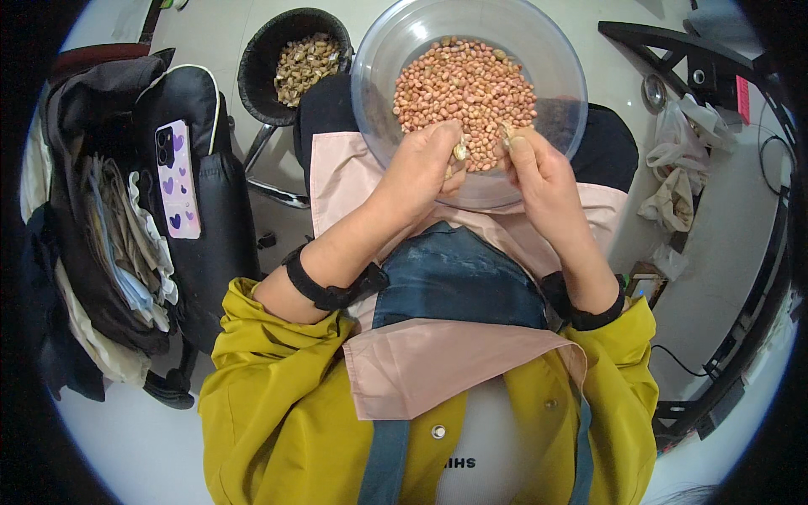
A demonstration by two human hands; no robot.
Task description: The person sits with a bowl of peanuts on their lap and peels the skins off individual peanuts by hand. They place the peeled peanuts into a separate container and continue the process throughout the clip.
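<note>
A clear plastic bowl [372,82] rests on the lap, with many shelled reddish peanuts [464,85] spread over its bottom. Over the bowl's near side, my left hand [426,161] is closed around pieces of peanut shell [460,151] that show at the thumb and fingers. My right hand [536,170], a short gap away, pinches a pale piece of peanut shell [507,130] between thumb and fingers. What else lies inside either fist is hidden. Under the bowl a pink apron [338,170] covers part of the dark trousers.
Left of the bowl stands a black-lined bin [255,82] holding empty peanut shells [307,66]. A phone in a heart-patterned case [177,183] lies on a black padded armrest [221,252] near piled clothes [120,233]. Plastic bags [678,151] and a black metal frame [675,47] are at right.
</note>
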